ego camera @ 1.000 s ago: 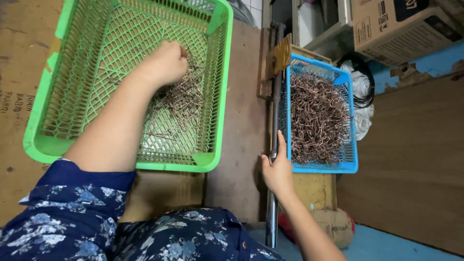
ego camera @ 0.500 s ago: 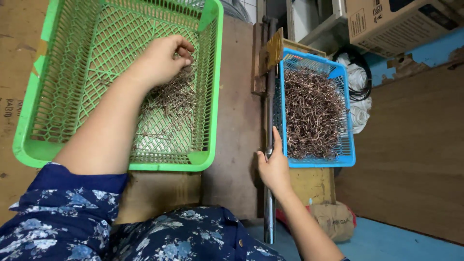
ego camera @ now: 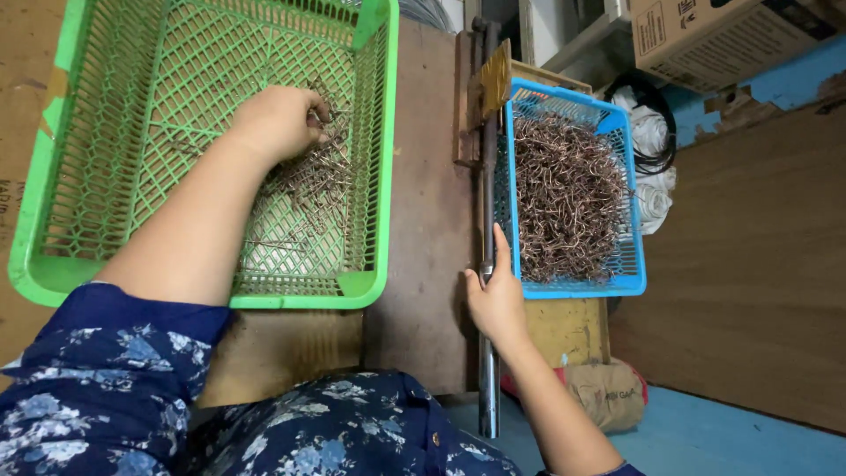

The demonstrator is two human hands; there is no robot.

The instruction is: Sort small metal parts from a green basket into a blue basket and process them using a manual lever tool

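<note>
Head view: left hand (ego camera: 280,122) grips wire pieces (ego camera: 322,176) inside green basket (ego camera: 198,295).

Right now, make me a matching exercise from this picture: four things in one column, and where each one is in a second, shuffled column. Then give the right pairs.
Things:
1. left hand
2. right hand
3. heap of bent wire pieces
4. cardboard box

Places:
A. on the long metal bar between the two baskets
B. top right corner of the view
C. inside the green basket, on a small scatter of wire pieces
D. filling the blue basket

Pairs: 1-C, 2-A, 3-D, 4-B
</note>
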